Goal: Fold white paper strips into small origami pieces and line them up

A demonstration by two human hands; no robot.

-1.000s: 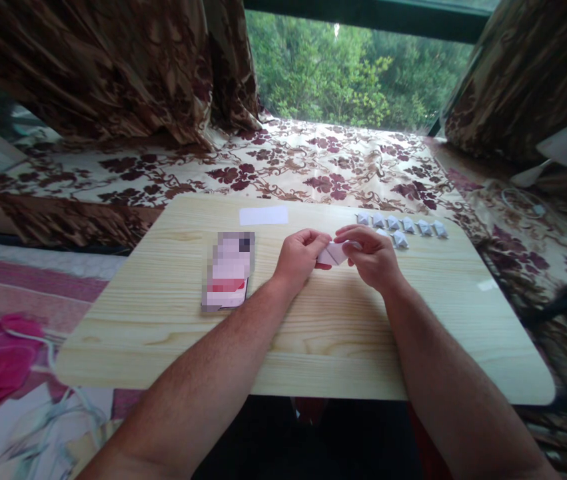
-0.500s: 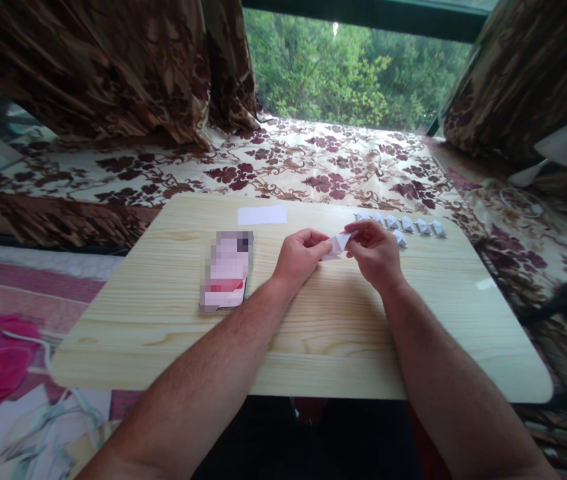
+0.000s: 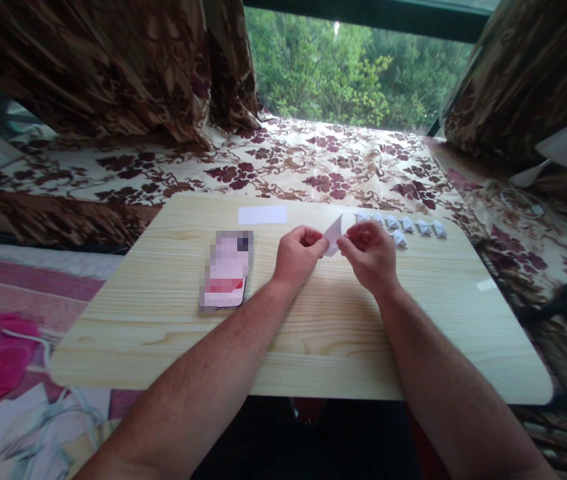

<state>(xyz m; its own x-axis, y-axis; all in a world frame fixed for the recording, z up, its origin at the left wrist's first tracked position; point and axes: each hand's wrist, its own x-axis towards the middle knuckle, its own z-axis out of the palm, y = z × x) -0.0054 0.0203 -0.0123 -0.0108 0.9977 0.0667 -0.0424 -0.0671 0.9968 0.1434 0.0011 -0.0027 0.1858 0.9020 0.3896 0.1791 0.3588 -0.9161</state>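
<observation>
A small folded piece of white paper [image 3: 334, 235] is held up over the wooden table, one pointed corner upward. My left hand [image 3: 300, 253] pinches its left side between thumb and fingers. At the paper's lower right edge, my right hand [image 3: 370, 252] is closed with its thumb and fingertip on the paper. Just behind the right hand sit several small folded white paper shapes [image 3: 424, 227], mostly in a row, with one [image 3: 400, 239] in front of the others. A flat white paper strip [image 3: 262, 215] lies beyond my left hand.
On the light wooden table [image 3: 163, 353], a phone [image 3: 226, 270], partly blurred out, lies left of my arms. A white scrap [image 3: 486, 285] is near the right edge. Floral cloth [image 3: 323, 160] covers the ledge behind. Papers and a cable [image 3: 66, 413] lie lower left.
The folded paper has been turned, so its point now stands upward rather than slanting right. My right hand has shifted slightly left and changed its hold.
</observation>
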